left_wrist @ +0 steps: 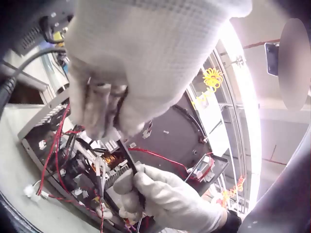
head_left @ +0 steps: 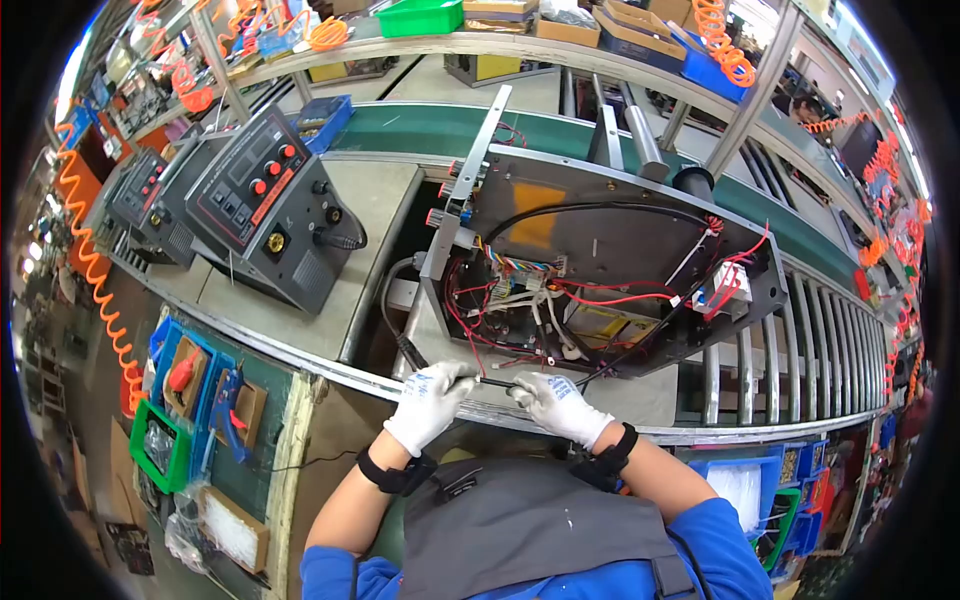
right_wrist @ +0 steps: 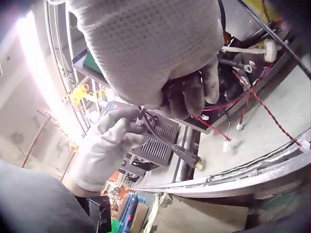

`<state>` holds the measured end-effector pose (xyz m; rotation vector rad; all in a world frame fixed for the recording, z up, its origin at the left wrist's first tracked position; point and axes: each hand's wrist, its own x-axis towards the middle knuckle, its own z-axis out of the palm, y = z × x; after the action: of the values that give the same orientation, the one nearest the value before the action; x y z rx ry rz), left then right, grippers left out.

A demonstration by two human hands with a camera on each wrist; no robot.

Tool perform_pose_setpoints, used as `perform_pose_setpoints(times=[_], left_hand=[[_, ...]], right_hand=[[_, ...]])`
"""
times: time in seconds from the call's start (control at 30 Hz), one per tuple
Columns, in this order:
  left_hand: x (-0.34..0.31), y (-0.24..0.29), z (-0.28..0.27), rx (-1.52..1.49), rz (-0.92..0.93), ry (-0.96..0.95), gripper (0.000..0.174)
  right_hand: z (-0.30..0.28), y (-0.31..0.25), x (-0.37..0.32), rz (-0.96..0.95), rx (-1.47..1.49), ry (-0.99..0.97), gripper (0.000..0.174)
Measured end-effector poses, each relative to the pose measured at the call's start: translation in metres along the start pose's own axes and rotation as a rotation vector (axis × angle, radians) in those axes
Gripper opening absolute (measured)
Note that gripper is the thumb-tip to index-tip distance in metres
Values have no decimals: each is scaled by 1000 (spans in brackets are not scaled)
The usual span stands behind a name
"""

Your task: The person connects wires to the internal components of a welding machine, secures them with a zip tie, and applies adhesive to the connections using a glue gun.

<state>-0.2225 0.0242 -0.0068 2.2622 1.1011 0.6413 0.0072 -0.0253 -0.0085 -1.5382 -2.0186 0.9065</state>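
Observation:
Both hands wear white knit gloves and grip one black cable (head_left: 496,382) in front of the open machine. My left hand (head_left: 430,400) pinches it on the left, with the fingers curled. A short way to the right my right hand (head_left: 562,405) holds the same cable, fingers bent around it, as the left wrist view also shows. A black cable plug (right_wrist: 187,157) with a brass tip hangs near the left hand. Just beyond the hands stands the open machine chassis (head_left: 520,190), its inside full of red, white and multicoloured wires.
At the left stands a dark grey welding machine (head_left: 270,200) with red knobs. A roller conveyor (head_left: 775,360) runs to the right. Bins hold parts at lower left, among them a green bin (head_left: 160,445). A metal rail (head_left: 660,435) edges the bench before me. Orange coiled hoses (head_left: 90,270) hang around.

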Motion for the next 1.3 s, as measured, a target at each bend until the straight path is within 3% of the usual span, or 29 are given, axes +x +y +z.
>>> perform_pose_setpoints(times=[0.03,0.1,0.13,0.17,0.23,0.3,0.5,0.6,0.7,0.77,0.83,0.9,0.93,1.03,1.1,1.17,1.23,1.3], left_hand=[[4,3,-3,-1,17,-12,44],[11,16,-14,-324,-275,-80,29],[11,20,-12,-512,-262,14,20],[14,18,-15,-510,-247,-6,20],[19,11,-21,-212,-189,-135,18],[24,10,-23,-201,-149,-163,17],[35,28,-21,-130,-47,-45,11],[41,34,-7,-38,17,21,12],[49,49,-1,-13,82,47,14],[54,56,2,-40,-51,24,12],[60,60,4,-89,-138,35,12],[70,57,5,-283,-486,-132,14],[74,44,7,-333,-505,-194,18],[85,28,10,-559,-478,-235,22],[89,24,8,-631,-433,-172,25],[91,26,-7,-381,-280,-149,30],[85,26,-27,-314,-269,-191,29],[78,13,-38,-33,6,-125,24]], right_hand=[[0,-1,0,12,1,17,21],[4,-2,-2,-2,12,46,19],[7,-1,-3,12,15,66,19],[11,0,-3,-14,15,108,18],[13,-1,-3,-28,16,166,17],[10,-5,-6,-46,-52,163,17],[-26,-3,-3,-108,-425,109,20],[-32,9,7,10,-196,-58,27],[-23,6,24,-176,269,-45,31],[-22,4,26,-107,216,-33,26],[-14,6,27,-75,152,164,22],[-12,8,29,-56,68,146,20],[-11,10,29,-86,12,164,19],[-11,9,35,-51,-49,184,17],[-7,11,44,119,86,373,21],[-9,15,60,242,110,607,23],[-12,17,74,302,12,768,24],[-9,25,87,338,-51,810,24]])
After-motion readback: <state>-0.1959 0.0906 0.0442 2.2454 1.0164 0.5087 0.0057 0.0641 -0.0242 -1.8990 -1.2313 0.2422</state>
